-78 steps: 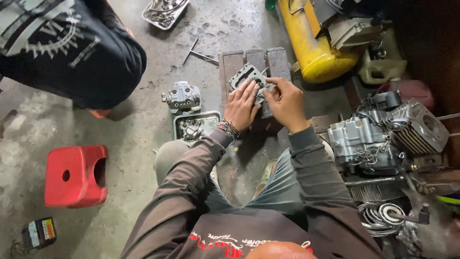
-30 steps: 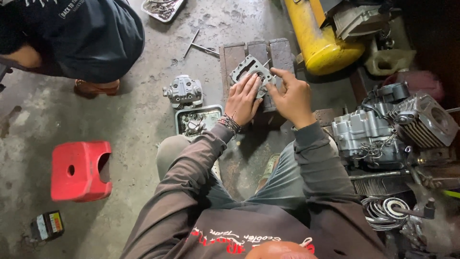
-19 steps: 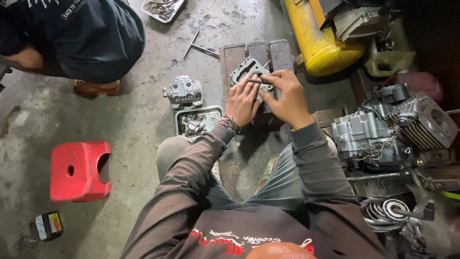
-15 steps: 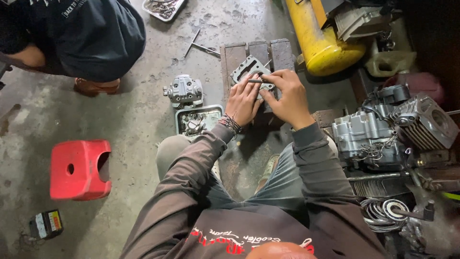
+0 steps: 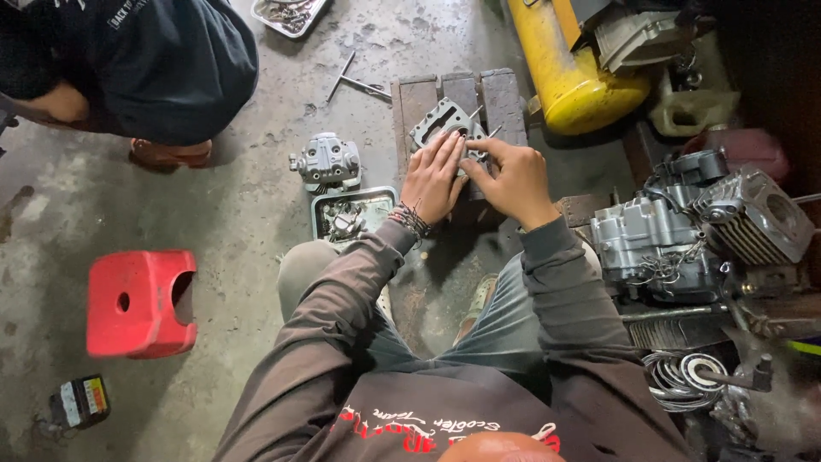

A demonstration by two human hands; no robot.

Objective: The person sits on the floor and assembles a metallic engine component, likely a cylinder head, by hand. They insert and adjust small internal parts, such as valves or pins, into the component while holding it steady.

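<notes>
Much of the grey metal engine part (image 5: 445,124) is hidden under the two hands, so only its upper left end with its holes shows; its lower half cannot be made out. It lies on a dark wooden block (image 5: 496,94) on the concrete floor (image 5: 222,214). The other person (image 5: 162,60) at top left is cut off by the frame, as is the tray of small parts (image 5: 286,13) at the top edge.

The left hand (image 5: 434,178) lies flat on the part, fingers stretched out and close together, pressing down rather than gripping. The right hand (image 5: 509,180) is half curled, its fingertips meeting the part just beside the left fingers; whether it pinches something small there cannot be told.

One grey cylinder cover (image 5: 327,161) sits on the floor left of the block, and one square tray (image 5: 352,212) with small pieces lies just below it. One cross-shaped wrench (image 5: 352,81) lies near the block's upper left. One red plastic stool (image 5: 137,301) stands well apart at left, one small battery (image 5: 79,402) below it. One yellow tank (image 5: 569,73) lies at top right, and one engine (image 5: 684,231) sits to the right.
</notes>
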